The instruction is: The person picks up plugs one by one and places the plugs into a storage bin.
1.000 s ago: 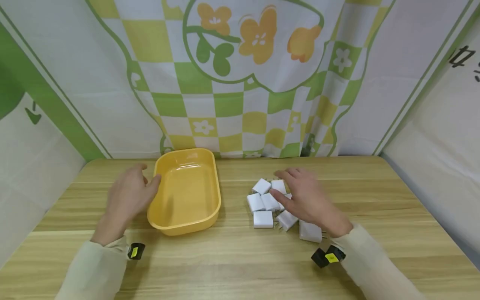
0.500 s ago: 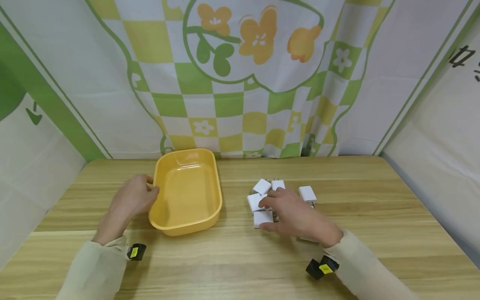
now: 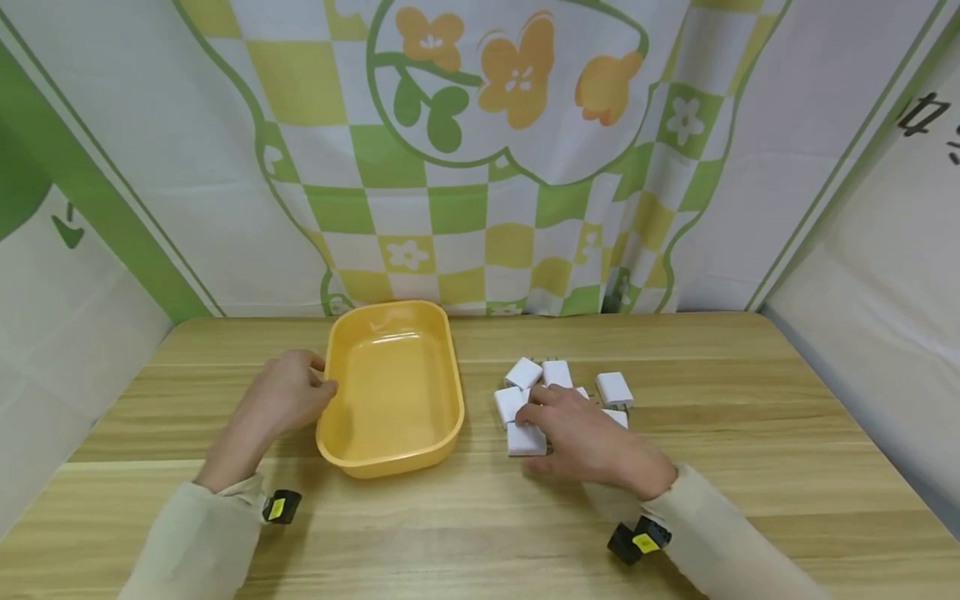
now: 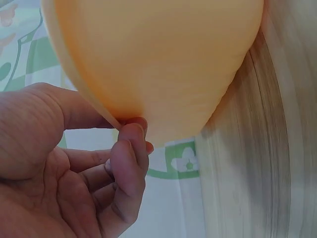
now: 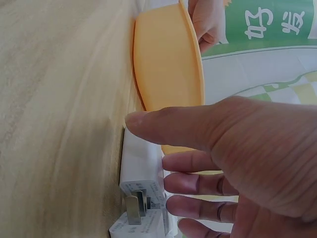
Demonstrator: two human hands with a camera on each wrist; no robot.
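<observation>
My left hand [image 3: 285, 400] pinches the left rim of a yellow plastic tray [image 3: 393, 387] between thumb and fingers; the left wrist view shows the fingertips on the tray's edge. My right hand [image 3: 588, 437] is over a cluster of white charger plugs on the table. Its fingers reach along one white charger plug [image 5: 141, 161], with the thumb beside its end and the fingertips at its other face. In the head view a front charger plug [image 3: 527, 440] shows by the thumb and index finger. Part of the cluster is hidden under the palm.
A separate charger plug [image 3: 614, 389] lies right of the cluster, prongs toward me. The wooden table [image 3: 450, 533] ends at a patterned curtain [image 3: 457, 208] behind, with pale cloth at both sides. Both wrists carry black cameras.
The tray has shifted right, with my left hand now on its rim. My right hand went down and left onto the cluster. One charger plug now lies apart on the right.
</observation>
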